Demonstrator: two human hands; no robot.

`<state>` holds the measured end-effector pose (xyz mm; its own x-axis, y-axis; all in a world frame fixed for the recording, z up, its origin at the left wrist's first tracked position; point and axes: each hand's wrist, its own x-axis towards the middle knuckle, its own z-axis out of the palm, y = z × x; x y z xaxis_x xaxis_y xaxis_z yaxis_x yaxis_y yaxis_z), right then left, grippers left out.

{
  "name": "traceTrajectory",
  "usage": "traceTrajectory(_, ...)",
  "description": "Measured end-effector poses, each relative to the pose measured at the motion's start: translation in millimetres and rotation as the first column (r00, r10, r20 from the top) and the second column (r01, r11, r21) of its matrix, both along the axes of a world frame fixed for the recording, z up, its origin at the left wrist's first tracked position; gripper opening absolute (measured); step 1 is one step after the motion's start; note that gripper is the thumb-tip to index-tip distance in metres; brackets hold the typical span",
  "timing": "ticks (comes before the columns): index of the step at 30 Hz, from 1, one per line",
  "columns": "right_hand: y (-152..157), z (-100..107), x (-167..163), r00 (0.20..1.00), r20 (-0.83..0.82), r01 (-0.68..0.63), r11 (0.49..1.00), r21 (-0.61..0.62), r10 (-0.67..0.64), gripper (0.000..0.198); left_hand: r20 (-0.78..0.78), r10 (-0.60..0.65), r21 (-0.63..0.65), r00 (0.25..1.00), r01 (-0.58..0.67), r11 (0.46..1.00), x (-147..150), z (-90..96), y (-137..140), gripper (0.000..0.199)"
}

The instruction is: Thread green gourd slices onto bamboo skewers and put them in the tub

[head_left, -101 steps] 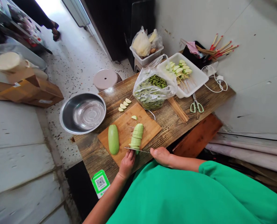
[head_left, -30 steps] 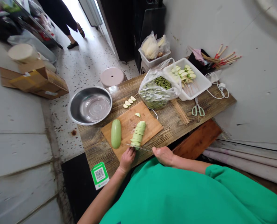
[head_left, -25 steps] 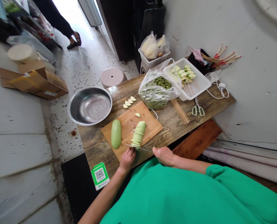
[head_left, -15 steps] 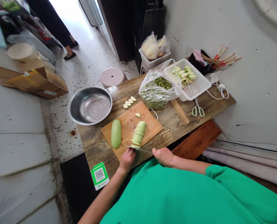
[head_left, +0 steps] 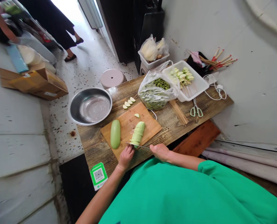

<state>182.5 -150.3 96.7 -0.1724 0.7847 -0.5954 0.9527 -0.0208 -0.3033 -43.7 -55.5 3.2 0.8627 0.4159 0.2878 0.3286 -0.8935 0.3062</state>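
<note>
Right hand (head_left: 160, 151) clenched on knife (head_left: 141, 146), blade across 6 o'clock end of squash (head_left: 137, 132). Left hand (head_left: 126, 156) bunched there, can't tell if gripping. Squash lies sliced on board (head_left: 150, 123). Probably firm, slick skin, loose slices; hold by that end.

Site: apparently a food shop's prep corner. Evidence: green-and-white rectangular QR-code card (head_left: 99, 175); white rectangular plastic tray (head_left: 200, 88) of skewered pale-green slices (head_left: 185, 75); light-brown wooden cutting board (head_left: 125, 124) on brown wooden desk (head_left: 91, 143).

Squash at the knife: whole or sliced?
Sliced along most of its length: parallel cuts cross the squash up to the knife in the right hand.
</note>
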Motion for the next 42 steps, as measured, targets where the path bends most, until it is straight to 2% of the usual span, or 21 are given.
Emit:
traceTrajectory(4, -1, 0, -2, 1.0, -0.007, 0.005, 1.0, 0.002, -0.005, 0.02, 0.012, 0.004, 0.038, 1.0, -0.004, 0.999, -1, -1.1, 1, 0.026)
traceTrajectory(10, -8, 4, -2, 1.0, -0.004, 0.012, 1.0, -0.012, -0.012, 0.021, 0.008, 0.021, 0.008, 1.0, -0.021, 1.0, -1, -4.1, -3, 0.027)
traceTrajectory(15, -8, 8, 1, 1.0, -0.007, 0.0, 1.0, -0.02, 0.0, 0.021, 0.038, 0.029, 0.03, 0.999, -0.03, 0.999, 2, -3.6, -4, 0.026)
traceTrajectory(22, -5, 14, 1, 1.0, -0.012, -0.015, 1.0, 0.021, 0.016, 0.019, 0.028, 0.053, 0.038, 0.998, -0.054, 0.998, 3, -2.4, -5, 0.025)
traceTrajectory(28, -1, 4, -2, 1.0, -0.008, 0.004, 1.0, -0.005, -0.004, 0.02, 0.045, 0.055, 0.087, 0.997, -0.058, 0.994, 3, -2.4, -6, 0.026)
traceTrajectory(32, 3, -2, -9, 1.0, 0.007, 0.024, 0.999, -0.022, -0.023, 0.019, 0.057, 0.08, 0.073, 0.995, -0.084, 0.994, 1, -5.7, -7, 0.025)
traceTrajectory(35, 7, 8, -13, 1.0, 0.007, 0.031, 1.0, 0.003, -0.031, 0.021, 0.043, 0.096, 0.065, 0.994, -0.098, 0.993, 0, -8.7, -6, 0.025)
traceTrajectory(39, 14, 33, -5, 0.999, -0.016, 0.047, 0.991, 0.124, -0.045, 0.025, 0.001, 0.128, 0.033, 0.992, -0.128, 0.991, 0, -9.7, -8, 0.026)
traceTrajectory(42, 18, 43, 13, 0.998, 0.004, 0.057, 0.973, 0.225, -0.06, 0.027, -0.016, 0.229, -0.023, 0.973, -0.229, 0.973, 0, -8.6, -17, 0.025)
